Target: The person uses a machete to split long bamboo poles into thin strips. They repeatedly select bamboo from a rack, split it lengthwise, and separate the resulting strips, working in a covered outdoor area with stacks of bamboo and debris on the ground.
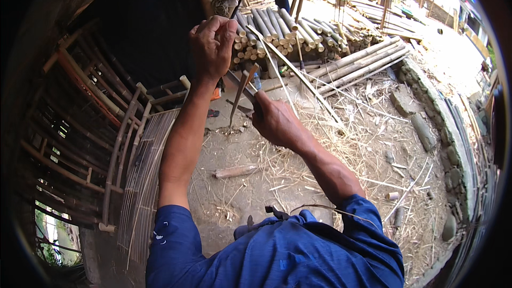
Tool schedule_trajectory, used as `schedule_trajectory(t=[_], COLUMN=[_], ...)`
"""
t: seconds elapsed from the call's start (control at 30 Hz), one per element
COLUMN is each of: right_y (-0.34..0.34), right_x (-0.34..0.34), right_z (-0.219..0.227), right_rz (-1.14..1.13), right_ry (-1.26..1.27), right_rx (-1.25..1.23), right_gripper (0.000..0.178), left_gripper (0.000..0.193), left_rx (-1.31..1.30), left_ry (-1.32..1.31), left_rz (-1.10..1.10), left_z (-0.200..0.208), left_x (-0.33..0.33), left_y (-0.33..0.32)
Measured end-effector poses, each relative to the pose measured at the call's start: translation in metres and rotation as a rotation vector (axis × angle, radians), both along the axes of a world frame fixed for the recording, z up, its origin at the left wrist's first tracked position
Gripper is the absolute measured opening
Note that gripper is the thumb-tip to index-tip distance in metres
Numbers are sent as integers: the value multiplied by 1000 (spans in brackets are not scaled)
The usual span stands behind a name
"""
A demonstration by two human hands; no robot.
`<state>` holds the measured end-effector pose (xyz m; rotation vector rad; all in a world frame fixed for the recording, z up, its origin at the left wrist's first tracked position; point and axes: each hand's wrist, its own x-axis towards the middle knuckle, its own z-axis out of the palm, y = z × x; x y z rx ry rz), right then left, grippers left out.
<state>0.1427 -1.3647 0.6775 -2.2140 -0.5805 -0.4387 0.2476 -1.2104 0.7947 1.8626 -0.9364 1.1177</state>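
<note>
Just below the stacked bamboo poles (269,25) in my view, I see a flat tool (250,91) reaching out of the right hand (274,119), its long axis slanting up and left, away from the body. That hand is closed around the near end. Apart from it, the left hand (213,48) is curled into a fist near a wrapped binding (223,6); I cannot tell whether it grips anything. I count one tool and one brown slat (239,98) slanting across it. Pale shavings (341,149) litter the dusty ground (210,218); a bamboo frame (110,165) stands in shade at left, a sunlit yard (421,37) upper right.
</note>
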Motion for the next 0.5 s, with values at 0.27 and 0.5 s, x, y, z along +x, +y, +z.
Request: schedule_trajectory(t=[0.27,0.5], right_y=[14,49], right_x=[18,60], right_z=[15,-3], right_rz=[-43,-113], right_ry=[-41,5], right_rx=[-10,-56], right_gripper=[20,18], left_gripper=[32,31], left_rx=[-157,-370], left_ry=[-305,-373], left_rz=[-24,-99], left_z=[-69,-62], left_x=[4,28], left_y=[-14,11])
